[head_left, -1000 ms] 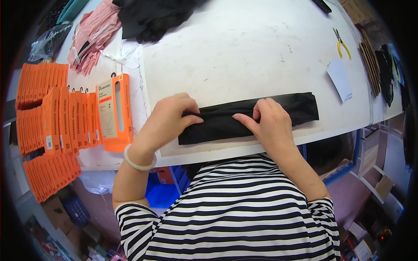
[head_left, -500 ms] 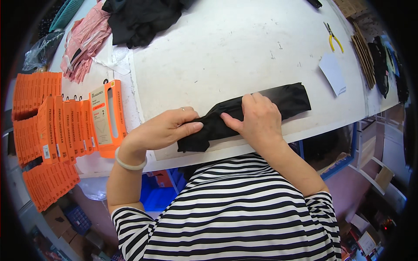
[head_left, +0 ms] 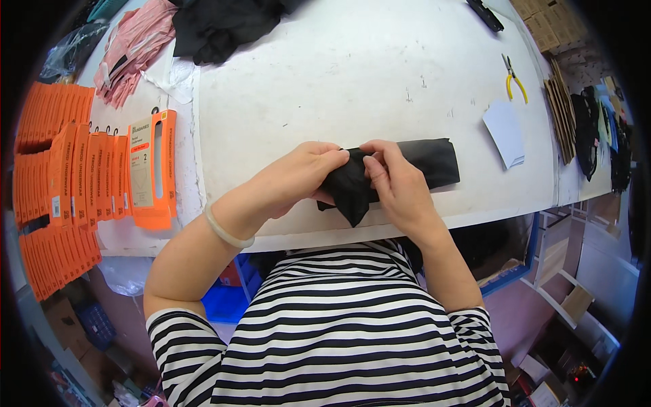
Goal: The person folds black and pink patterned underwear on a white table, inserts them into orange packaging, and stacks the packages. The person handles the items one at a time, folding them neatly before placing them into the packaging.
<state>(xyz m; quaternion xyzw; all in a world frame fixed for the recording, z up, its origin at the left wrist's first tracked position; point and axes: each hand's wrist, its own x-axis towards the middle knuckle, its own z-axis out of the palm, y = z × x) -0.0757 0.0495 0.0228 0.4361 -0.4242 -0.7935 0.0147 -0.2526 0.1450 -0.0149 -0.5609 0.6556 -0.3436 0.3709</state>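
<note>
While your left hand (head_left: 302,173) pinches the bunched end of the long, folded strip of smooth black fabric (head_left: 437,161) on the white worktable (head_left: 271,88), your right hand (head_left: 403,193) grasps it alongside; it should handle light, limp, slightly slippery, best pinched along its folds.

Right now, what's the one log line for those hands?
left hand: holds black cloth | right hand: holds same cloth | cloth: left end bunched, right end flat | below: white table

Room across tabletop (head_left: 339,81), orange boxes (head_left: 80,178) blocking left
</note>
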